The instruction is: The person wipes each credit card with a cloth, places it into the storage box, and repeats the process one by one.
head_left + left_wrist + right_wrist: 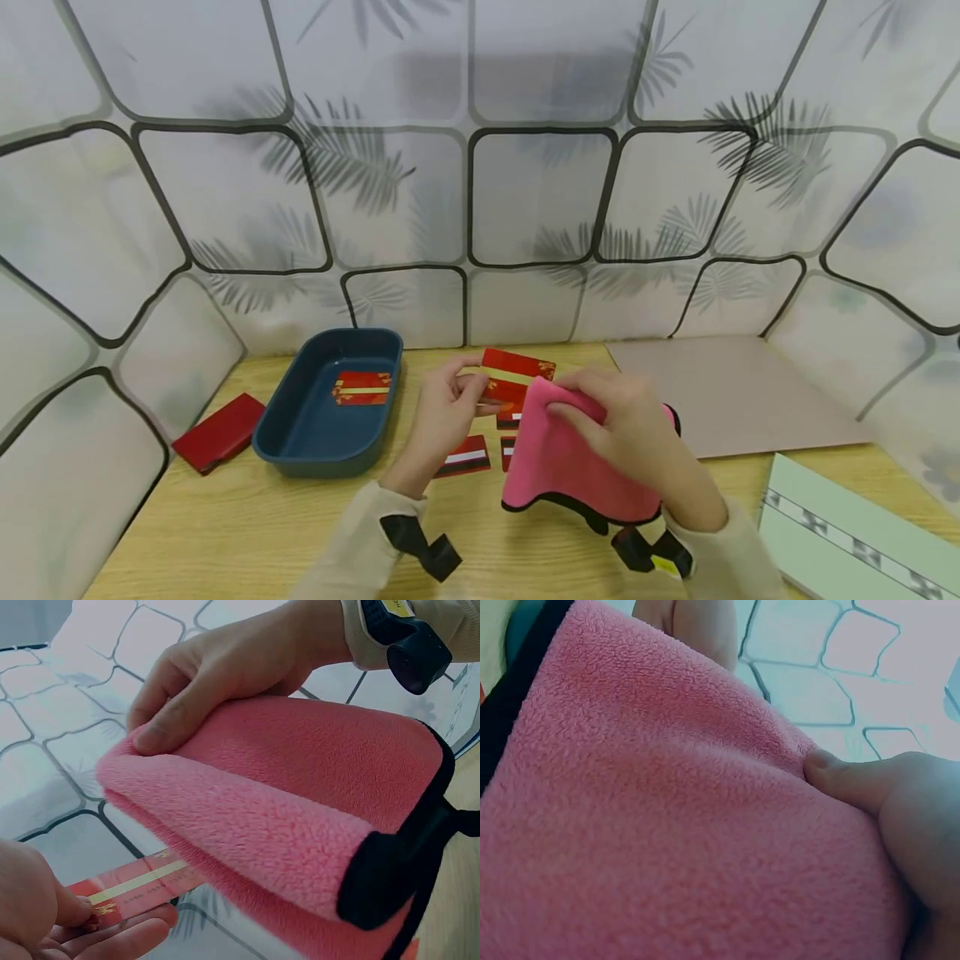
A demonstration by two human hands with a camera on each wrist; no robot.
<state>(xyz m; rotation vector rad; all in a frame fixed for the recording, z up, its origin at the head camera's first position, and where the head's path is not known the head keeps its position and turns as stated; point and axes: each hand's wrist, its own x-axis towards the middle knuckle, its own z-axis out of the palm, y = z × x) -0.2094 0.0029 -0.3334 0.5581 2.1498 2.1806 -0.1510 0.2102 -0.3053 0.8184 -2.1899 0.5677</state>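
My left hand (447, 410) pinches a red card with a gold stripe (517, 367) by its left end, thumb on the near face. My right hand (626, 425) grips a pink cloth with black edging (577, 467) along its folded top, and the cloth hangs down. In the head view the cloth overlaps the card's right part. The left wrist view shows the card (142, 891) close beside the cloth's fold (225, 817). In the right wrist view the thumb (847, 780) presses on the fluffy cloth. More red cards (467, 456) lie on the table below, some partly hidden by the cloth.
At the left a blue tray (300, 458) holds one red card (362, 388). Left of it lies a dark red wallet-like item (219, 433). A beige flat board (742, 392) lies at the back right, and a light green box (847, 525) at the front right.
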